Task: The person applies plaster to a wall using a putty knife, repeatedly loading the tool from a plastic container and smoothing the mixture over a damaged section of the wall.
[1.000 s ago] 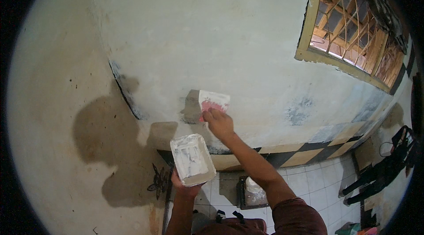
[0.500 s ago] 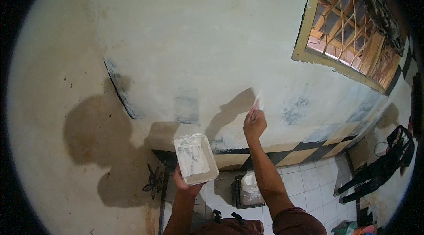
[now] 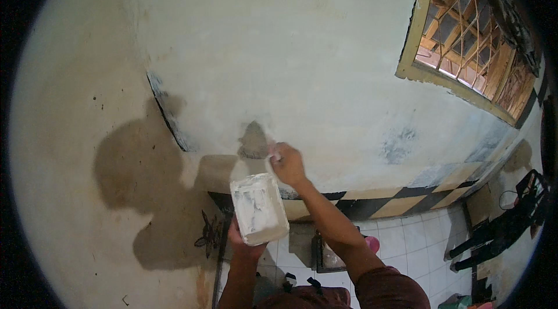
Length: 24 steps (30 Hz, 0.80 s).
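Two hands busy — left hand (image 3: 244,239) grips the white plaster board (image 3: 259,208) below the wall (image 3: 279,65); right hand (image 3: 288,164) closed on a small tool, barely visible. Best: even pressure, thin overlapping strokes — board close under.

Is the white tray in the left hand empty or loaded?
Loaded: the tray in the left hand is smeared with white paste, grey-streaked. How thick it lies, cannot tell.
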Available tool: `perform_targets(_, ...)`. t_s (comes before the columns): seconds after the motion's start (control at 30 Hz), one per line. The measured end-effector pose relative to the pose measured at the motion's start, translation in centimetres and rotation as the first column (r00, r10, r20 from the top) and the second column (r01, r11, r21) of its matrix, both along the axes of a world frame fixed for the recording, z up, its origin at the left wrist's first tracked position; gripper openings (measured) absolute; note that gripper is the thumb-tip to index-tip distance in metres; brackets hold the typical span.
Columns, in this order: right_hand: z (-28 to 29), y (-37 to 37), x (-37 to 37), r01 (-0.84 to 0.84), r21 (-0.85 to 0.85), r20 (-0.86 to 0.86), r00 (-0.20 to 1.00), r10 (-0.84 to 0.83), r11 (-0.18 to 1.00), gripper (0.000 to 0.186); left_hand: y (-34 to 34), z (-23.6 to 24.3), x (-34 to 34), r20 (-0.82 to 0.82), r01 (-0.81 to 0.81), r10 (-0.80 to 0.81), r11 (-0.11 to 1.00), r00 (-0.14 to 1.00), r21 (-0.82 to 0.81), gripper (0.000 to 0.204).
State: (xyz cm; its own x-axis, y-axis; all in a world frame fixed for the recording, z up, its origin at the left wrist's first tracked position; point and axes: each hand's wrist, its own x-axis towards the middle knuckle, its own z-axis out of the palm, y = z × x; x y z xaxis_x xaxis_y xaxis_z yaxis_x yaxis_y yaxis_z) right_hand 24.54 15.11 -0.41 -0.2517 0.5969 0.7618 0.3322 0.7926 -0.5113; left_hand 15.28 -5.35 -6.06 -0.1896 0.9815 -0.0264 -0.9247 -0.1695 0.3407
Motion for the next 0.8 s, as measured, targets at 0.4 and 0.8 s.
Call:
perform_targets(0.4,7.9,-7.4,14.8,-0.487,-0.405,-0.838,0.536,-0.101,0.774,0.016,2.7,1.9,4.4,0.121,0.31,-0.32,0.946,0.94,0.095,0.055)
perform_targets(0.8,4.4,-12.9,16.7,-0.002,-0.683,-0.29,0.918,-0.269,0.731,0.02,3.6,6.4,7.9,-0.061,0.448,-0.444,0.884,0.894,0.133,0.05)
